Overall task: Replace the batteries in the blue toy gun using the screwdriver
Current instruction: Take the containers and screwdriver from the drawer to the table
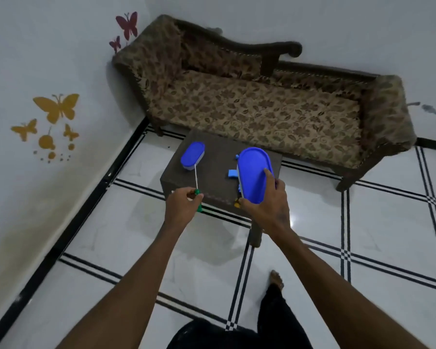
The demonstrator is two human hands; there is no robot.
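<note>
On a small dark table [212, 157], my left hand [183, 205] grips a screwdriver [196, 187] with a green handle; its thin shaft points away toward a small blue-lidded oval box [192, 156] at the table's far left. My right hand [267, 197] holds a larger blue oval lid [254, 172], tilted up over the table's right side. The blue toy gun [233, 173] lies mostly hidden behind that lid; only blue bits and a yellow part near my thumb show.
A patterned brown sofa [262, 107] stands right behind the table. White tiled floor [111, 235] with black lines surrounds it. The wall [48, 84] with butterfly stickers runs along the left. My foot [276, 278] is on the floor below the table.
</note>
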